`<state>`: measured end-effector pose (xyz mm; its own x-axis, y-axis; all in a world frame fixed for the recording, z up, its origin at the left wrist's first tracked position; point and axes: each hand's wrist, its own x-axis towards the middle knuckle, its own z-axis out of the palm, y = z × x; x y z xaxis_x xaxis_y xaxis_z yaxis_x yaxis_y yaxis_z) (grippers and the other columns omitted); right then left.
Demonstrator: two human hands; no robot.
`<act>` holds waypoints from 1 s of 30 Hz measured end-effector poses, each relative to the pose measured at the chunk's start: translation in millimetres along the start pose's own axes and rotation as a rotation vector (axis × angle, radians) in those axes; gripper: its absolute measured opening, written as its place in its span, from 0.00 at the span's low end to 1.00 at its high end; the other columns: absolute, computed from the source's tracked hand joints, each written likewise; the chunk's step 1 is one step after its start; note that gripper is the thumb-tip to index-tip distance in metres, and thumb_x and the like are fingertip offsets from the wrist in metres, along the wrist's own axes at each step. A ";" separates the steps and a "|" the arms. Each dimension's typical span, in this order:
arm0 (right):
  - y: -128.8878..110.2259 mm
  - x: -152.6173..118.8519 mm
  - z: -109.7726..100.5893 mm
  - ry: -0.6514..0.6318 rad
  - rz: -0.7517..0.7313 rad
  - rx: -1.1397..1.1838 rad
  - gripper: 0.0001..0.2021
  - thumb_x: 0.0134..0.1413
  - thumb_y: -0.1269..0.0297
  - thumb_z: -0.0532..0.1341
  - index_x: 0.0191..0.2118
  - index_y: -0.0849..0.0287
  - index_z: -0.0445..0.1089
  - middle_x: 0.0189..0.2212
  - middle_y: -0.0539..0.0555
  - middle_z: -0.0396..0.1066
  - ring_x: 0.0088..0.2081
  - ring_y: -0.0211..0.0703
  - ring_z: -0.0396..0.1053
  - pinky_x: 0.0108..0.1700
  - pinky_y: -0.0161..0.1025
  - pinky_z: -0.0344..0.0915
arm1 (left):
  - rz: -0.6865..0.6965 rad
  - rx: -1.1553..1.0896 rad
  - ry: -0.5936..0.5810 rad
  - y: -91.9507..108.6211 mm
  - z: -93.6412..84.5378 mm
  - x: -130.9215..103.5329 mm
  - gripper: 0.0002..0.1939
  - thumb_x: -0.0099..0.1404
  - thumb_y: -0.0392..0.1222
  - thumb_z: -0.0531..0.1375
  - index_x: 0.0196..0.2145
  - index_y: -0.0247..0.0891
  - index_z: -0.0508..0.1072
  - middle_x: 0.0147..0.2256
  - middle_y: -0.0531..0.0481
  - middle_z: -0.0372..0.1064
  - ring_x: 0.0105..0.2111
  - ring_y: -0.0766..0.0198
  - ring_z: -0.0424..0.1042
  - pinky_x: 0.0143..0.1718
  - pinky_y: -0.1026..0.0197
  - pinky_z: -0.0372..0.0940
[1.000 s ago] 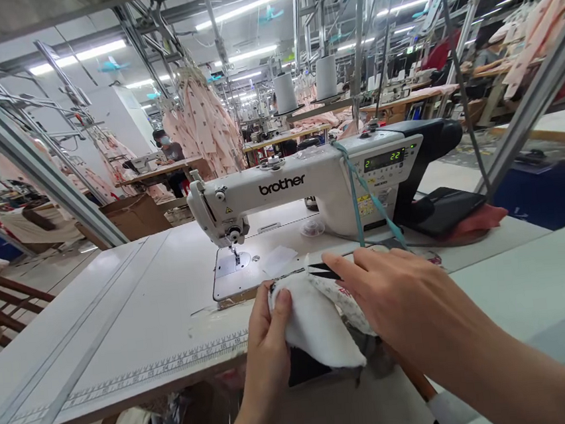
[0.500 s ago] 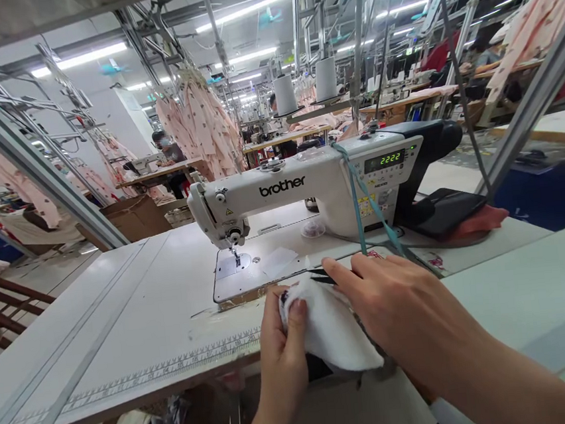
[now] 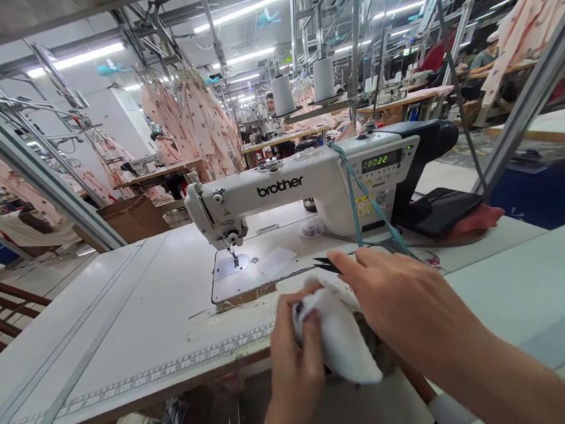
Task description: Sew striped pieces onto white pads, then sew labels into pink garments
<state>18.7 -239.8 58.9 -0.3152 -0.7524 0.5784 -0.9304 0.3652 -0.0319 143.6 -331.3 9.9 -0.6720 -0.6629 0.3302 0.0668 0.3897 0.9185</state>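
My left hand (image 3: 298,350) pinches a white fabric piece (image 3: 342,336) between thumb and fingers, in front of the table edge. A small dark patch shows on the cloth beside the thumb. My right hand (image 3: 400,294) is closed around thread snips (image 3: 326,265), whose dark blades point left, just above the cloth and apart from it. Most of the snips is hidden inside the hand. Beyond both hands stands a white sewing machine (image 3: 280,189), its needle and presser foot (image 3: 236,260) over the lit needle plate.
A printed ruler (image 3: 168,370) runs along the table's front edge. Teal strips (image 3: 354,198) hang over the machine arm. A small round dish (image 3: 311,228) sits behind the needle plate. Thread cones (image 3: 282,95) stand above. Pink garments (image 3: 209,126) hang farther back, near other workers.
My left hand has lowered the fabric slightly and moved it right, away from the snips. The blades, earlier at the fabric's top edge, now stand clear of it and slightly parted.
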 end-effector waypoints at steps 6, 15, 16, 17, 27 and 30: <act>20.5 6.6 -14.1 -0.285 0.084 0.608 0.25 0.46 0.79 0.55 0.50 0.48 0.61 0.21 0.41 0.61 0.24 0.34 0.60 0.27 0.30 0.53 | -0.044 -0.029 -0.173 9.1 -11.7 9.2 0.08 0.67 0.46 0.52 0.39 0.40 0.65 0.36 0.51 0.67 0.35 0.62 0.65 0.37 0.66 0.57; 18.3 6.5 -10.0 -0.407 0.025 0.593 0.18 0.41 0.81 0.52 0.39 0.57 0.64 0.21 0.43 0.61 0.25 0.35 0.56 0.28 0.31 0.50 | -0.141 -0.105 0.032 17.7 1.8 2.2 0.07 0.64 0.44 0.53 0.31 0.39 0.65 0.27 0.55 0.62 0.29 0.65 0.59 0.32 0.67 0.54; 18.4 5.5 -10.7 -0.417 -0.011 0.616 0.22 0.40 0.82 0.52 0.44 0.56 0.63 0.22 0.43 0.62 0.25 0.35 0.58 0.29 0.31 0.51 | -0.137 -0.122 0.038 17.5 1.9 2.3 0.07 0.63 0.43 0.52 0.31 0.39 0.65 0.27 0.55 0.61 0.29 0.65 0.59 0.32 0.67 0.54; 18.6 4.5 -11.3 -0.429 -0.043 0.628 0.23 0.40 0.82 0.52 0.45 0.55 0.63 0.22 0.43 0.62 0.26 0.35 0.58 0.30 0.31 0.51 | -0.138 -0.143 0.039 17.0 1.6 2.4 0.06 0.63 0.43 0.52 0.31 0.39 0.64 0.27 0.55 0.61 0.29 0.65 0.59 0.32 0.67 0.54; 17.8 1.8 -17.9 -0.408 -0.026 0.600 0.17 0.38 0.84 0.51 0.34 0.56 0.61 0.20 0.41 0.59 0.25 0.34 0.56 0.27 0.30 0.50 | -0.162 -0.144 0.013 16.6 3.4 0.9 0.14 0.62 0.51 0.55 0.28 0.38 0.60 0.22 0.57 0.52 0.23 0.68 0.51 0.27 0.67 0.50; 18.0 -0.3 -16.2 -0.476 -0.083 0.606 0.25 0.37 0.84 0.51 0.41 0.53 0.63 0.22 0.41 0.60 0.26 0.34 0.58 0.30 0.30 0.51 | -0.175 -0.180 0.040 17.9 3.5 0.0 0.14 0.63 0.52 0.55 0.29 0.38 0.60 0.23 0.56 0.52 0.24 0.69 0.52 0.25 0.68 0.50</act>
<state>5.1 -224.1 71.3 -0.1589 -0.9687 0.1906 -0.8513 0.0366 -0.5235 142.2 -322.1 25.6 -0.6555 -0.7362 0.1680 0.0845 0.1496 0.9851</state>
